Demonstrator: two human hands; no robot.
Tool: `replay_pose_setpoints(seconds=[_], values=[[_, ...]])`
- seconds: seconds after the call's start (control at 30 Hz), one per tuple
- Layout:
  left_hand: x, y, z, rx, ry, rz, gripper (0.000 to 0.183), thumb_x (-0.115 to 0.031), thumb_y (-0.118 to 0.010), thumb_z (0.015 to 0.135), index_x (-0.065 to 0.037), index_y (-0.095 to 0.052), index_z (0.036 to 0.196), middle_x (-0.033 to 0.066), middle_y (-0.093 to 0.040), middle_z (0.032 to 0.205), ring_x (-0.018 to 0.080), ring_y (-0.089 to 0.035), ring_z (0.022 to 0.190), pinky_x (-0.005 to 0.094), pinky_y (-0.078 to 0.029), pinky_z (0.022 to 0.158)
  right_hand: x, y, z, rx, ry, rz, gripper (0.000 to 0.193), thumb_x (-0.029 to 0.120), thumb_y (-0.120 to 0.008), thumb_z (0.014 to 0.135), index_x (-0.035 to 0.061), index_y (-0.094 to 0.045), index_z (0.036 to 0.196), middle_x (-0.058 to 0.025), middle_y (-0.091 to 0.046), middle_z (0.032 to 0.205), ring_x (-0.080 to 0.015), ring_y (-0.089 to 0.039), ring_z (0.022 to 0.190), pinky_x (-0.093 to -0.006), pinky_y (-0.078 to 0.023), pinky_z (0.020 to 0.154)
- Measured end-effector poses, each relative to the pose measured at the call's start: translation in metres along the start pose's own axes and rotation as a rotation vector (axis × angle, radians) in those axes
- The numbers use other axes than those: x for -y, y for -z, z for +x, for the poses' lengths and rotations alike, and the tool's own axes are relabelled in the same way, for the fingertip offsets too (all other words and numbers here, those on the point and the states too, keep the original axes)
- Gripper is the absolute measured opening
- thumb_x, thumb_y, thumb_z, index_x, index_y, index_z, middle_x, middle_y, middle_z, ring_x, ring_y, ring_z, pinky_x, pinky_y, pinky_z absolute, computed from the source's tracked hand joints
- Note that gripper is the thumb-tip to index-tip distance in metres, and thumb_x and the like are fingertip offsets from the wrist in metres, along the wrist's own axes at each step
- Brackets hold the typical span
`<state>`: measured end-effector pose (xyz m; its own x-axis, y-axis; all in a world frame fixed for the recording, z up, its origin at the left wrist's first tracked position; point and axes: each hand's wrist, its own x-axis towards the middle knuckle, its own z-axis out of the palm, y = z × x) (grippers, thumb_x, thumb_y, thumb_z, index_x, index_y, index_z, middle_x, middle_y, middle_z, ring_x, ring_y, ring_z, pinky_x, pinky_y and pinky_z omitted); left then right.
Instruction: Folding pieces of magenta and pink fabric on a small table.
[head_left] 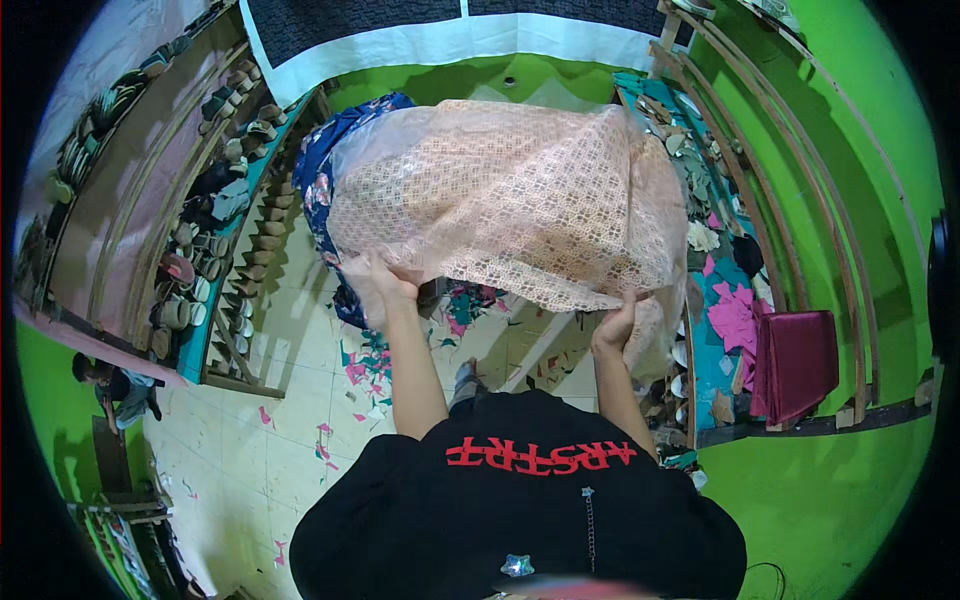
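We hold a wide sheet of peach lace fabric (510,195) spread out in front of us, filling the upper middle of the frame. Our left hand (388,282) grips its lower edge at centre left, fingers clenched on the cloth. Our right hand (617,320) grips the lower edge at centre right, thumb and fingers pinched on the fabric. Both bare forearms rise from the lower middle of the frame, above our black shirt (520,500).

Behind the lace at its left side hangs a dark blue floral cloth (322,185). Below our hands lies a pale tiled floor (250,440) strewn with small pink and teal scraps (365,365).

On the left of the frame, long shelves (225,215) carry rows of sandals and shoe soles. On the right, a teal bench (715,340) bears pink cut pieces (735,318), with a folded maroon cloth (797,362) draped over a wooden rail just beside it. At the lower left, another person (118,388) crouches by a green wall.
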<state>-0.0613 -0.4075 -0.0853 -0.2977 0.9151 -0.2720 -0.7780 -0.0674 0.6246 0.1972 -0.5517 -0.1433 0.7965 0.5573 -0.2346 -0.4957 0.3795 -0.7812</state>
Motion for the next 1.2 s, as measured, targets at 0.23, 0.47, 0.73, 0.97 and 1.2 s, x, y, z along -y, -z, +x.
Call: replay_pose_setpoints(seconds=[0.23,0.47,0.73,0.97,1.2], values=[[-0.046,-0.039,0.003,0.152,-0.599,0.112,0.037,-0.030,-0.042,0.091,-0.002,-0.044,0.115,0.0016,-0.053,0.087,0.0089,-0.047,0.068,0.0216,-0.041,0.052,0.038,-0.018,0.002,-0.067,0.106,0.302,0.033,0.029,-0.049,0.087,0.0029,-0.049,0.107,-0.0079,-0.054,0.101,-0.0188,-0.051,0.096,-0.0310,-0.040,0.085],[-0.083,-0.106,0.042,0.158,-0.776,0.237,0.015,-0.016,-0.050,0.085,-0.006,-0.050,0.073,-0.0031,-0.043,0.062,0.0075,-0.038,0.052,0.0247,-0.031,0.047,0.109,-0.100,-0.009,0.045,0.589,-0.261,0.036,0.023,-0.049,0.088,-0.0022,-0.046,0.114,-0.0115,-0.053,0.110,-0.0228,-0.051,0.100,-0.0317,-0.038,0.089],[-0.092,-0.107,0.209,0.079,-0.046,0.697,0.042,-0.039,-0.060,0.075,-0.002,-0.055,0.094,0.0051,-0.052,0.074,0.0095,-0.043,0.046,0.0231,-0.028,0.034,0.092,-0.193,0.014,-0.077,1.149,-0.859,0.028,0.025,-0.056,0.083,-0.0007,-0.054,0.096,-0.0151,-0.059,0.088,-0.0254,-0.056,0.081,-0.0325,-0.042,0.074],[-0.059,-0.135,0.216,-0.045,-0.135,0.115,0.029,-0.038,-0.053,0.082,-0.009,-0.055,0.080,0.0004,-0.047,0.063,0.0092,-0.044,0.042,0.0228,-0.030,0.033,0.033,-0.176,0.041,-0.297,1.163,-1.200,0.052,0.028,-0.059,0.081,-0.0025,-0.041,0.119,-0.0203,-0.051,0.111,-0.0311,-0.053,0.099,-0.0382,-0.042,0.087],[-0.033,-0.267,0.245,0.227,-0.465,0.138,0.036,-0.035,-0.043,0.090,-0.002,-0.057,0.088,-0.0055,-0.041,0.058,0.0068,-0.040,0.048,0.0234,-0.032,0.042,0.032,-0.175,0.068,-0.356,1.664,-1.578,0.028,0.008,-0.050,0.086,-0.0020,-0.043,0.112,-0.0186,-0.053,0.107,-0.0259,-0.056,0.094,-0.0354,-0.047,0.081]])
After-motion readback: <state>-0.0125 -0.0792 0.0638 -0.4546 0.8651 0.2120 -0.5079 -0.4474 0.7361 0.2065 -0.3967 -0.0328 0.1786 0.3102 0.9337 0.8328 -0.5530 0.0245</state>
